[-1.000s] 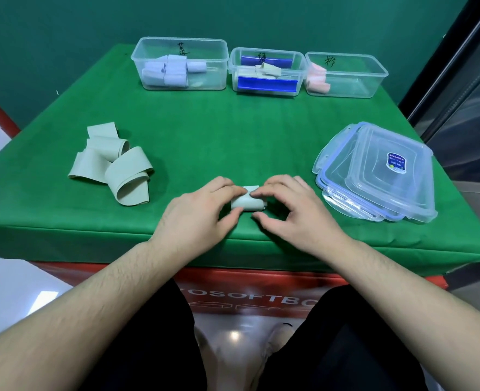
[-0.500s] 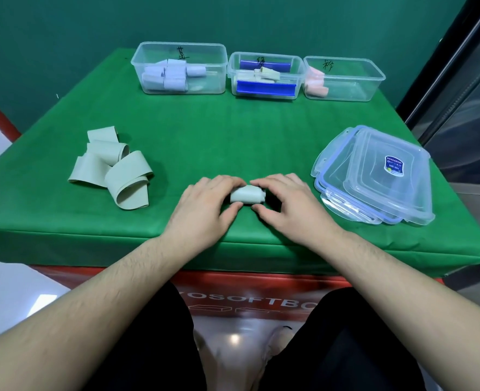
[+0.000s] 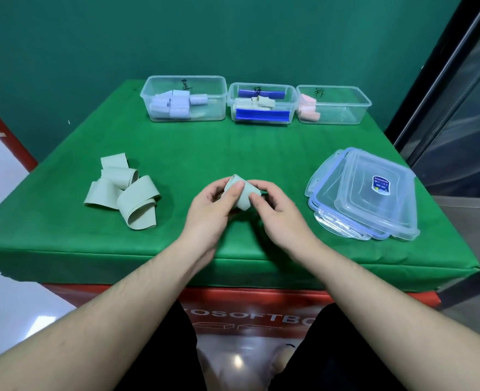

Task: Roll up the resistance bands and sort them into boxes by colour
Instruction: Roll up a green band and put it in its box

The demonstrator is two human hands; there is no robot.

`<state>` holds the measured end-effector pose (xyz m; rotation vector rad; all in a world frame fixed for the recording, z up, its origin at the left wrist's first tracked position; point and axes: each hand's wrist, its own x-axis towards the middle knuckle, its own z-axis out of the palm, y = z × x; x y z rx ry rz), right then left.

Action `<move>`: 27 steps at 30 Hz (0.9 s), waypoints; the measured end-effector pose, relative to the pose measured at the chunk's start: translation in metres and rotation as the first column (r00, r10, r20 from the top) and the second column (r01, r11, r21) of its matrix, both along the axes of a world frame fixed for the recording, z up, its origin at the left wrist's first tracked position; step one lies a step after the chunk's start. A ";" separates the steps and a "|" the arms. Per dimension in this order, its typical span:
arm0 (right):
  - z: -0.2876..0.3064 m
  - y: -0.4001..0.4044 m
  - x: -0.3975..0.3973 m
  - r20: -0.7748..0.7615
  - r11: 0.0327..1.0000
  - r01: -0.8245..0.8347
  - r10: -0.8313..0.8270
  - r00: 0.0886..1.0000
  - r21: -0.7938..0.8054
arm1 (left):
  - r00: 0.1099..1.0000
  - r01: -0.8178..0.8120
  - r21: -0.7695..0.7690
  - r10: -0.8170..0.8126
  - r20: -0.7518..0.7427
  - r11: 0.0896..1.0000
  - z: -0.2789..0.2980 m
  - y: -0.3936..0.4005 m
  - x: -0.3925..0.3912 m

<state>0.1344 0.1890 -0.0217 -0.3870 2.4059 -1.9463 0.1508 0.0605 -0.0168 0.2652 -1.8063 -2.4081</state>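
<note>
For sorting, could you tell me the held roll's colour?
Pale green roll, head view.

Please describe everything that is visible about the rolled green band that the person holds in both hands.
The rolled band is pale grey-green, matte, and looks like thin rubbery sheet. It is wound into a short, thick roll with one open end turned up towards the camera. It is tilted, apparently lifted just above the green tablecloth near the table's front edge. The left hand grips it from the left with the thumb on top; the right hand pinches its right side. Its underside is hidden.
</note>
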 end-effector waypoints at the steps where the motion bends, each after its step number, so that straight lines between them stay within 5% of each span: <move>1: 0.005 -0.001 0.003 0.034 0.999 0.005 -0.003 0.999 -0.043 | 1.000 0.007 0.050 -0.008 0.008 0.999 0.003 0.002 0.002; 9: 0.031 0.010 0.019 0.150 0.993 -0.090 0.101 0.984 -0.077 | 0.995 0.070 0.238 -0.085 0.051 0.969 0.035 0.003 0.018; 12: 0.040 0.024 0.022 -0.060 0.959 -0.166 0.184 0.981 0.228 | 0.984 0.125 0.240 -0.151 0.091 0.963 0.047 -0.001 0.024; 15: 0.052 0.034 0.021 -0.314 0.849 -0.059 0.258 0.914 0.525 | 0.970 0.198 0.157 -0.216 0.108 0.967 0.057 -0.002 0.030; 20: 0.067 0.032 0.022 -0.307 0.820 -0.159 0.376 0.875 0.550 | 0.926 0.333 0.088 -0.343 0.156 0.939 0.068 0.005 0.039; 27: 0.077 0.036 0.016 -0.273 0.878 -0.061 0.213 0.938 0.474 | 0.867 0.383 0.204 -0.427 0.256 0.901 0.076 0.008 0.029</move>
